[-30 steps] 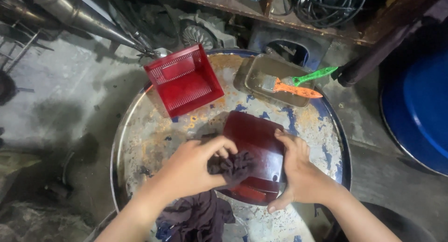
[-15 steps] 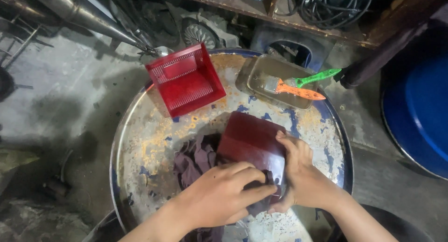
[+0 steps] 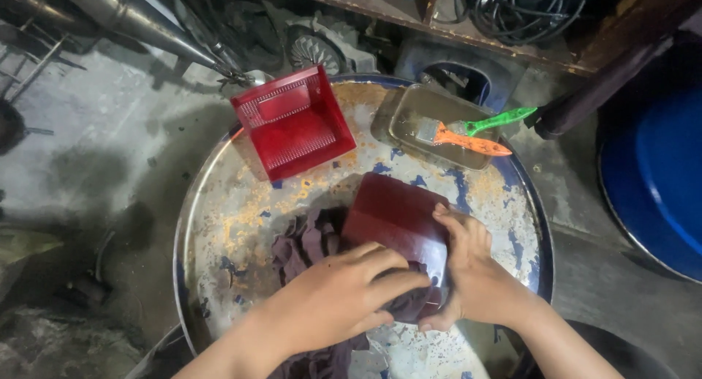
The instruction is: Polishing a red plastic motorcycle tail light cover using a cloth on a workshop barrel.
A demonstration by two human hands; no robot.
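Observation:
A dark red, box-shaped plastic lens (image 3: 395, 216) lies on the worn metal drum top (image 3: 219, 218) in front of me. My left hand (image 3: 340, 295) presses a dark purple rag (image 3: 303, 244) onto the lens's near end, fingers curled over the cloth. My right hand (image 3: 472, 276) grips the lens along its right side and steadies it. The rag spills off to the left of the lens and hangs down below my left wrist.
A second red ribbed lens (image 3: 292, 123) sits open side up at the drum's far left. A shallow metal tray (image 3: 409, 115) at the far right holds a brush with an orange handle (image 3: 468, 140) and one with a green handle (image 3: 501, 120). A blue drum (image 3: 658, 181) stands at the right.
My left hand with the rag has slid from the left side of the lens across to its near right end. The right hand has kept its grip on the lens.

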